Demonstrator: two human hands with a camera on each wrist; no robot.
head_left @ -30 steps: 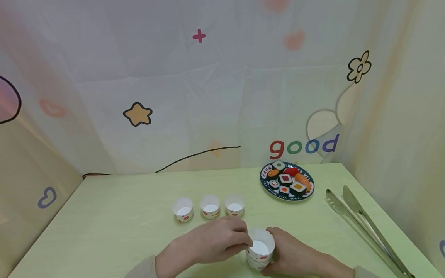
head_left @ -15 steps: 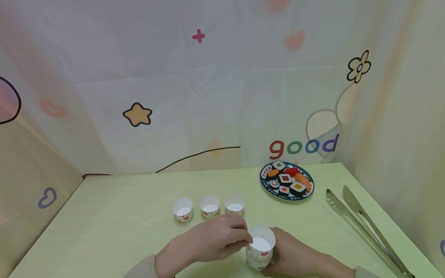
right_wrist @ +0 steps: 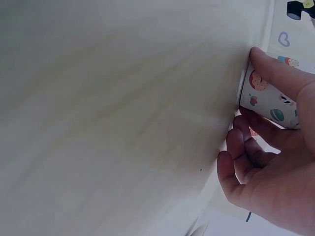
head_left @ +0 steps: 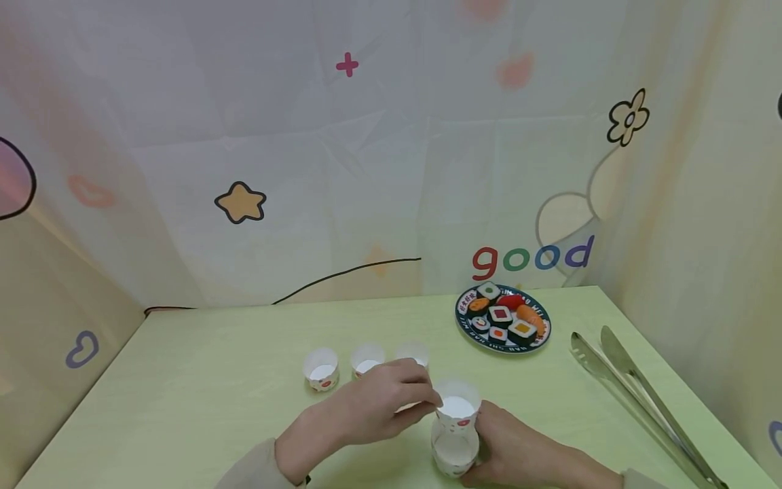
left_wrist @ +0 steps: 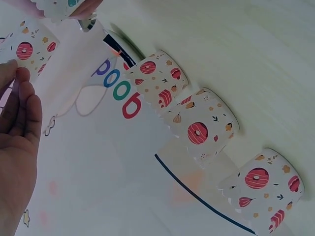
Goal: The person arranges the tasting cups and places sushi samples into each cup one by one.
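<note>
My left hand (head_left: pixel 385 404) pinches the side of a small white paper baking cup (head_left: pixel 459 424) printed with donuts; in the left wrist view that cup (left_wrist: pixel 37 46) shows between thumb and fingers. It stands just above a second paper cup (head_left: pixel 453 463), whose inside shows. Around that lower cup curl the thumb and fingers of my right hand (head_left: pixel 519 445). In the right wrist view the gripped cup (right_wrist: pixel 268 93) shows fruit and cookie prints, low against the tabletop. Behind my left hand, three more paper cups stand in a row, the leftmost cup (head_left: pixel 322 370) fully visible.
At the back right lies a dark-rimmed plate (head_left: pixel 470 333) bearing several sushi pieces (head_left: pixel 501 316). Metal tongs (head_left: pixel 647 401) lie along the right side of the pale green table (head_left: pixel 201 380). A printed curtain (head_left: pixel 293 156) closes off the back and sides.
The upper cup has come up out of the lower one, lifted by my left hand, which moved slightly upward. My right hand stays around the lower cup.
</note>
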